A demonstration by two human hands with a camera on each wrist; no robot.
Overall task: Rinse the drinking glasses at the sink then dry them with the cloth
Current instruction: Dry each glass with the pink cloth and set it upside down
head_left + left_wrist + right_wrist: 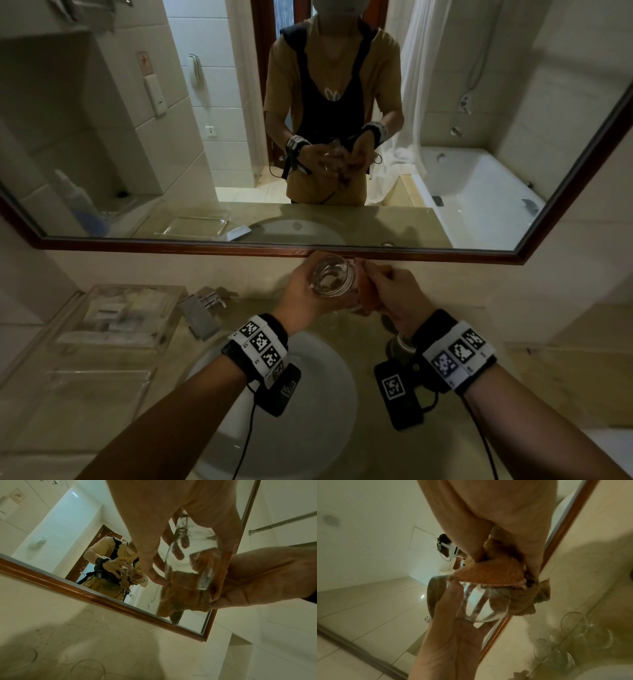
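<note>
My left hand [301, 291] grips a clear drinking glass [331, 277] above the back of the sink, its mouth turned toward me. My right hand [394, 294] holds an orange cloth [368, 301] bunched against the glass's right side. In the left wrist view the cloth [185, 599] wraps over the rim of the glass [193, 555] and part of it lies inside. In the right wrist view the cloth [494, 574] is pinched between my right thumb and fingers at the rim of the glass [479, 604]. Two more glasses [573, 628] stand on the counter below.
A white basin [308, 394] lies under my wrists, with a chrome tap [202, 311] at its back left. Clear plastic trays [116, 318] sit on the left of the counter. A wood-framed mirror [308, 250] runs close behind the hands.
</note>
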